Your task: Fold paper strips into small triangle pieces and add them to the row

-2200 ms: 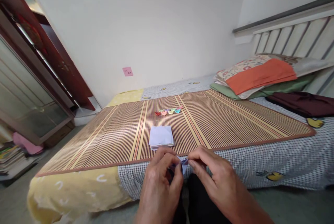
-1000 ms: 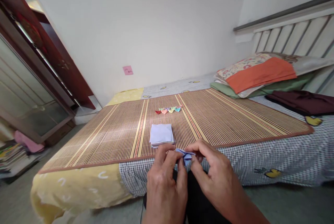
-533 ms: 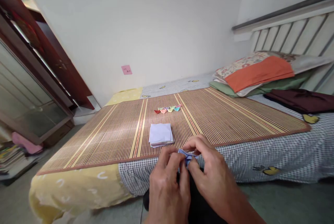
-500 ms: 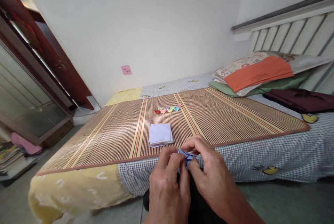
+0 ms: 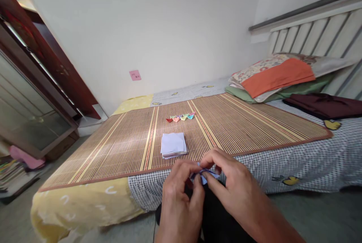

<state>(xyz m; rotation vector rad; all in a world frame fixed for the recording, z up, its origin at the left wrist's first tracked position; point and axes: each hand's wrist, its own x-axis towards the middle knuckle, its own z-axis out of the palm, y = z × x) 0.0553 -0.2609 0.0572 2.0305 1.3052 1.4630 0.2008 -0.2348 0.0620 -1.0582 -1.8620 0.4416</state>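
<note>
A small blue piece of folded paper (image 5: 204, 178) is pinched between both hands in front of the bed's near edge. My left hand (image 5: 181, 194) grips its left side with thumb and index finger. On the other side, my right hand (image 5: 229, 175) holds it with the thumb in front and the index finger over the top. The fingers cover much of the paper, so its full shape is hidden. Just beyond the hands lies a stack of square paper sheets (image 5: 173, 143), white on top. Farther back sits a row of small colourful folded paper pieces (image 5: 181, 117).
A striped bamboo mat (image 5: 121, 148) covers the bed. Pillows (image 5: 278, 77) and a folded dark red cloth (image 5: 325, 105) rest at the right by the headboard. Patterned bedding (image 5: 85, 201) hangs over the near edge. A cabinet (image 5: 34, 114) stands left.
Both hands have shifted their fingers on the blue paper. The left thumb now shows pressed against it, and the paper appears turned and spread wider. The view has moved slightly.
</note>
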